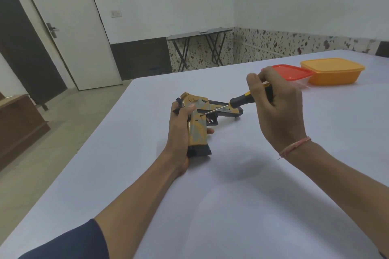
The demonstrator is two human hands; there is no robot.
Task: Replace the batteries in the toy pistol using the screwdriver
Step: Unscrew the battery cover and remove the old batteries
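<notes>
A tan and grey toy pistol [199, 130] with dark trim lies on its side near the table's middle, barrel pointing right. My left hand [180, 132] grips its handle, thumb on the upper grip. My right hand [275, 105] holds a black and yellow screwdriver [242, 101] by its handle. The thin metal shaft slants down to the left, and its tip touches a spot on the upper part of the pistol's grip. No batteries are visible.
The white table [231, 206] carries an orange lidded box [334, 73] and a clear box with a red lid [294, 73] at the far right. A folding table [197, 35] stands by the far wall. A door and a wooden bench are at the left.
</notes>
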